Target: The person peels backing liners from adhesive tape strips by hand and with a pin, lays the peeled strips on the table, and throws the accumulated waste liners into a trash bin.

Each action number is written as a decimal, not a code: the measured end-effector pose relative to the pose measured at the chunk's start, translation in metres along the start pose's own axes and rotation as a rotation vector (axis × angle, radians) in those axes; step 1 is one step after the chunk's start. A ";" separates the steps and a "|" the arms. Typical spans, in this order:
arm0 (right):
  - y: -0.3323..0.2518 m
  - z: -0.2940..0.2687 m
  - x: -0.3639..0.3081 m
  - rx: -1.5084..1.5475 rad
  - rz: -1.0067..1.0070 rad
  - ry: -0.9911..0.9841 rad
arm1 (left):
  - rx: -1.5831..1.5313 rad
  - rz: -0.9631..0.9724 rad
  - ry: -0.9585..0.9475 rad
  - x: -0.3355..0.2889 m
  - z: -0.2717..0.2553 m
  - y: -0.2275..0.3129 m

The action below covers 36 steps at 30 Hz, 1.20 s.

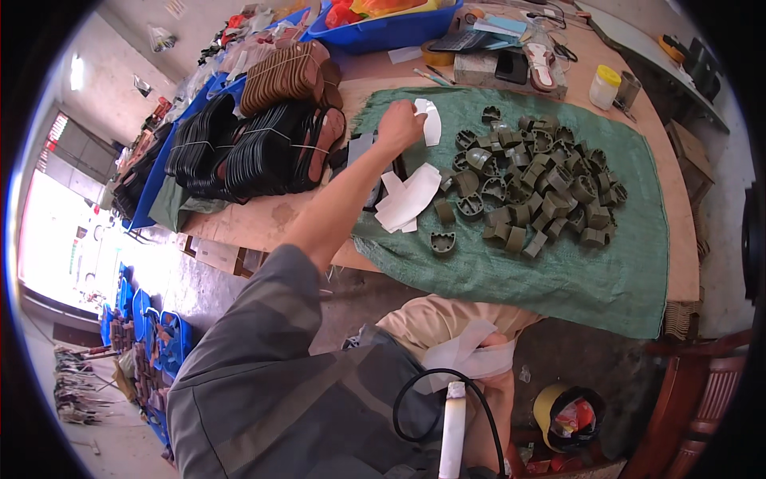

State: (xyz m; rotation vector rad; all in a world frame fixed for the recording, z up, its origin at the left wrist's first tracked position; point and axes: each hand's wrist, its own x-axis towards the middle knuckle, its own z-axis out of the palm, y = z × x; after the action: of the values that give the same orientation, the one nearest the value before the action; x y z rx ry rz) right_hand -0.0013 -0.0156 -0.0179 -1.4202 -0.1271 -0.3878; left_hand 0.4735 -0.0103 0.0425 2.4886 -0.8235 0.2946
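Green sheet (594,275) under hand (401,125); pale wall (203,44).

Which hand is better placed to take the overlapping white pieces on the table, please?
Probably the left hand: it's near those white pieces, while the right hand is by the lap.

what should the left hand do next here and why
Probably pinch and lift the flat, curved white piece off the green woven sheet: the left hand has its fingertips at that piece's upper end, while the right hand is down at the lap, partly covered by translucent white pieces.
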 end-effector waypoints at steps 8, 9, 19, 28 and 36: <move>-0.001 -0.002 -0.015 0.112 0.108 0.146 | -0.006 -0.336 -0.090 0.057 0.032 -0.031; -0.001 -0.001 -0.018 0.137 0.134 0.192 | -0.011 -0.326 -0.106 0.055 0.038 -0.025; -0.014 0.003 0.011 0.110 0.187 0.552 | -0.909 -0.007 -0.240 -0.037 -0.054 0.064; -0.050 0.001 0.065 -0.046 0.051 0.798 | -1.102 0.145 -0.939 -0.200 -0.103 0.137; -0.060 0.008 0.065 -0.102 0.080 0.876 | -1.133 0.149 -0.845 -0.210 -0.098 0.145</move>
State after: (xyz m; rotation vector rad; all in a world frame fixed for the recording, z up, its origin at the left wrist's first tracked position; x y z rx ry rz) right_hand 0.0402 -0.0263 0.0602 -1.2377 0.6652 -0.9218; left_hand 0.2142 0.0449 0.1093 1.3893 -1.0572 -0.9807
